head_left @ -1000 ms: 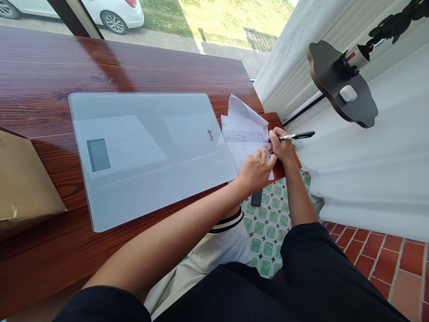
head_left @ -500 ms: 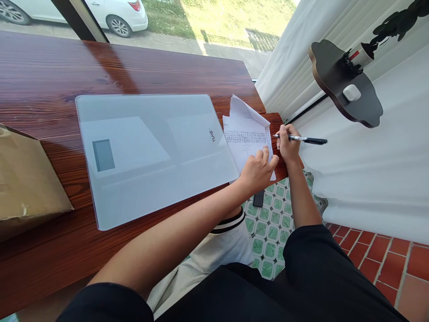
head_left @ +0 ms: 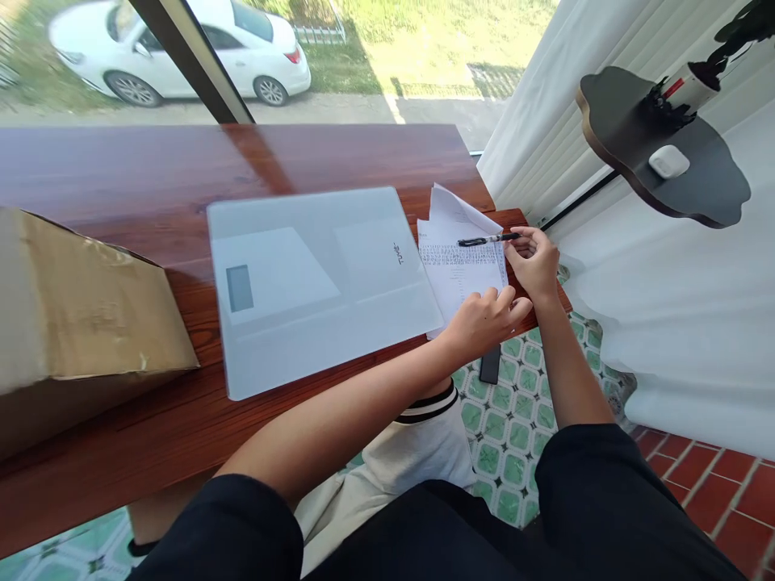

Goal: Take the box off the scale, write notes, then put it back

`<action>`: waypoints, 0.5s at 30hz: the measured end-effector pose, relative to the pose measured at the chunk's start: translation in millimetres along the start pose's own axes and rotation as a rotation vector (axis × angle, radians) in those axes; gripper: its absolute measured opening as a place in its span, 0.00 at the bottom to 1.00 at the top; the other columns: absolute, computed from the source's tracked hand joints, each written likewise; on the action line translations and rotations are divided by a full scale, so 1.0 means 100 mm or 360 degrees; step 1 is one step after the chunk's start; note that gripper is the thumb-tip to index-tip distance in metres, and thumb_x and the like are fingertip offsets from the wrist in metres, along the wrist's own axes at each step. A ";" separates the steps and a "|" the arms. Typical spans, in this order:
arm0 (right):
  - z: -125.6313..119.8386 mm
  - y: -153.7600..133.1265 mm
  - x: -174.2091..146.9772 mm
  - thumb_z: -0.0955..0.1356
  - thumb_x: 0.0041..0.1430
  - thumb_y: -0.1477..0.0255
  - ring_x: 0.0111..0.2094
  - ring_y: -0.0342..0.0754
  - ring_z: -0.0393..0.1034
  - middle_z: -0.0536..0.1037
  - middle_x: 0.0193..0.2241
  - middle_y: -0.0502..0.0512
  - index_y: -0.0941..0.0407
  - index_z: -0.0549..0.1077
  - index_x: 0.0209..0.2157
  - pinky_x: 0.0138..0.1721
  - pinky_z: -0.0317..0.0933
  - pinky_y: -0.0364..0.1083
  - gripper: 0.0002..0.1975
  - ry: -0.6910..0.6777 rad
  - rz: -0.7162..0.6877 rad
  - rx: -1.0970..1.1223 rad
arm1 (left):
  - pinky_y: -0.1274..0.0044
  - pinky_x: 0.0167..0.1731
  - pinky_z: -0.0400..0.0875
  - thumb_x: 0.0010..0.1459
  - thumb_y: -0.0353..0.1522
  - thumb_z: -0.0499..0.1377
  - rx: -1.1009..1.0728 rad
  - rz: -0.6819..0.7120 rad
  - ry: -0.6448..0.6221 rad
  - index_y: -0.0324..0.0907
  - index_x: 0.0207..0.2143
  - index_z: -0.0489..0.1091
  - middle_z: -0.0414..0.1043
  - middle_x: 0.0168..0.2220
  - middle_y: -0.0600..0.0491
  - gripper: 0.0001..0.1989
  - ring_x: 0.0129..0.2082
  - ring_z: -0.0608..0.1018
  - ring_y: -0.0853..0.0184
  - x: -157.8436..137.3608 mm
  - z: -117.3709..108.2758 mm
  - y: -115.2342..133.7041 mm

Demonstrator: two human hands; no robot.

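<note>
- Shirt (head_left: 375, 532), black, short-sleeved, worn by the person; pale trousers (head_left: 417, 452) with black-and-white striped cuff.
- Left hand (head_left: 488, 319): palm down, fingers bent, at the lower right corner of the papers; underside hidden, so whether it grips anything cannot be told.
- Right hand (head_left: 536, 262): thumb and forefinger pinched on one end of the pen, just right of the papers.
- Pen (head_left: 481, 240), black with a clear section: lies roughly level across the printed lines, over the upper half of the papers; contact with the sheet cannot be told.
- Papers (head_left: 451, 286), white, dense rows of small characters, top sheet creased; left edge meets the grey board.
- Grey board (head_left: 320, 315), glossy, flat, one small darker rectangle, dark lettering at right.
- Cardboard box (head_left: 115, 307), brown, left.
- Table (head_left: 139, 161), red-brown, wood-grained, beneath these.
- Floor (head_left: 512, 436), green-and-white tile, lower down.
- Shelf (head_left: 708, 173), dark, wavy-edged, bearing a small white case (head_left: 669, 161) and a potted plant (head_left: 690, 87).
- Curtain (head_left: 678, 323), white, right.
- Car (head_left: 187, 60), white, outside the window.
</note>
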State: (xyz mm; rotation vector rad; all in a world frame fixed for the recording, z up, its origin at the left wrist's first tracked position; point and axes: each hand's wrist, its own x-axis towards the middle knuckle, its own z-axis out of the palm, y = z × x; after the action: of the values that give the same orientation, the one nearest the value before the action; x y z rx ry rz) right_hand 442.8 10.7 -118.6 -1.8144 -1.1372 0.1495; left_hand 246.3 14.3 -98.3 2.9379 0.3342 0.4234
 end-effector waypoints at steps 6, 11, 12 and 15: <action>0.03 -0.02 -0.01 0.69 0.61 0.65 0.33 0.50 0.76 0.80 0.33 0.57 0.58 0.77 0.45 0.37 0.72 0.49 0.15 -0.0011 -0.0068 -0.0097 | 0.75 0.23 0.53 0.67 0.27 0.49 0.0150 0.0072 -0.0020 0.43 0.46 0.64 0.69 0.37 0.51 0.08 0.30 0.72 0.69 0.00 -0.01 0.02; 0.04 -0.02 -0.02 0.68 0.62 0.59 0.33 0.52 0.75 0.80 0.33 0.59 0.57 0.78 0.42 0.36 0.70 0.50 0.16 -0.0028 -0.0123 -0.0179 | 0.75 0.23 0.51 0.68 0.25 0.44 0.0236 0.0282 -0.0028 0.44 0.45 0.65 0.70 0.36 0.52 0.12 0.28 0.70 0.71 -0.01 -0.09 0.02; 0.04 -0.01 -0.02 0.67 0.63 0.59 0.33 0.52 0.75 0.80 0.34 0.59 0.57 0.78 0.42 0.37 0.70 0.50 0.17 -0.0036 -0.0127 -0.0185 | 0.75 0.23 0.51 0.67 0.24 0.44 0.0242 0.0327 -0.0032 0.44 0.45 0.66 0.70 0.36 0.52 0.13 0.28 0.70 0.71 -0.03 -0.12 0.02; 0.05 0.02 -0.01 0.66 0.63 0.58 0.33 0.53 0.75 0.80 0.34 0.60 0.57 0.77 0.40 0.38 0.69 0.51 0.17 -0.0067 -0.0147 -0.0241 | 0.75 0.23 0.52 0.66 0.25 0.48 0.0250 0.0448 -0.0055 0.45 0.45 0.66 0.71 0.36 0.51 0.12 0.27 0.69 0.71 -0.12 -0.24 0.03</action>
State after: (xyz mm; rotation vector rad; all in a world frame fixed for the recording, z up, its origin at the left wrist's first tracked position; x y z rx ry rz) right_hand 441.2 12.8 -122.8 -1.8943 -1.2893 0.0489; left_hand 228.6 11.2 -78.6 3.1532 -0.0558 0.3963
